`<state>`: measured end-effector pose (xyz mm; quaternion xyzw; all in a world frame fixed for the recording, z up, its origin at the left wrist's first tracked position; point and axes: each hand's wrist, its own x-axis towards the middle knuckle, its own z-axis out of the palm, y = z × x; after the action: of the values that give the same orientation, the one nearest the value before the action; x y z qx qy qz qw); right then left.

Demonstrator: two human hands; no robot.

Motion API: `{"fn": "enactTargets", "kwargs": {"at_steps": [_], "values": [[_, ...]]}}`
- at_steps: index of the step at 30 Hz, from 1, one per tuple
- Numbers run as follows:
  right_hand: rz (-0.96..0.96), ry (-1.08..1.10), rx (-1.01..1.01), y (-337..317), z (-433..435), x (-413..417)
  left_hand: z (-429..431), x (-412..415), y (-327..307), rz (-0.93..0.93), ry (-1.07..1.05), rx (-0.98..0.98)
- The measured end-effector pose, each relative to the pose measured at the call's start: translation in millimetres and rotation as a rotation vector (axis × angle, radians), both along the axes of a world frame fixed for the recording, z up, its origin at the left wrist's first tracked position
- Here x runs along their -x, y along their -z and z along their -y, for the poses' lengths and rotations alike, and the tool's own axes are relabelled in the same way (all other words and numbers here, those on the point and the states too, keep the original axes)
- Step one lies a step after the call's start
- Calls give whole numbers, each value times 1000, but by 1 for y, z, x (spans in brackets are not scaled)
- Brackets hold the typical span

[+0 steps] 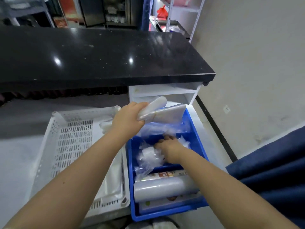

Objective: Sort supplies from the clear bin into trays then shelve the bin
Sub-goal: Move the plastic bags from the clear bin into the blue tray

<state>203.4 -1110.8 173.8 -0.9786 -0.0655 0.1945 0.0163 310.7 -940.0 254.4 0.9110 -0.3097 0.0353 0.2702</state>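
My left hand (127, 118) grips a folded stack of clear plastic bags (166, 111) and holds it above the far end of a blue divided tray (200, 142). My right hand (170, 148) reaches down into the tray's middle compartment, fingers curled among crumpled clear plastic bags (149, 155). The near compartment holds a roll of clear film (163, 188) and printed boxes (165, 175). A white perforated tray (72, 146) sits to the left with a few plastic sheets (112, 184) along its right side. No clear bin can be made out.
A black glossy countertop (99, 55) runs across the top, with a white open shelf unit (165, 93) beneath its right end. A dark blue curtain (272, 171) hangs at the right. A beige wall (255, 63) and metal shelving (183, 12) stand behind.
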Motion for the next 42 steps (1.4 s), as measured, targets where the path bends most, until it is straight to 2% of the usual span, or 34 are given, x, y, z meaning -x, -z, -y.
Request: {"fn": "enactTargets", "kwargs": {"at_steps": [3, 7, 12, 17, 22, 28, 33, 38, 42], "values": [[55, -44, 43, -2, 0, 2, 0, 4, -2, -11, -25, 13], [175, 13, -37, -15, -1, 9, -1, 11, -7, -9, -70, 49], [307, -97, -49, -61, 8, 14, 1, 14, -19, -26, -95, 54], [333, -61, 34, -111, 33, 29, 15, 14, -30, -24, -116, 35], [417, 88, 60, -152, 77, 64, 36, 24, -34, -31, -42, 66], [512, 341, 59, -185, 122, 99, 51, 60, -7, -165, 86, -9], [476, 381, 71, -195, 126, 89, 40, 86, 24, -283, 126, -52], [411, 365, 62, -177, 104, 84, 50, 89, 31, -351, 173, -119], [365, 356, 53, -159, 95, 80, 54, 83, 41, -217, 245, -266]]}}
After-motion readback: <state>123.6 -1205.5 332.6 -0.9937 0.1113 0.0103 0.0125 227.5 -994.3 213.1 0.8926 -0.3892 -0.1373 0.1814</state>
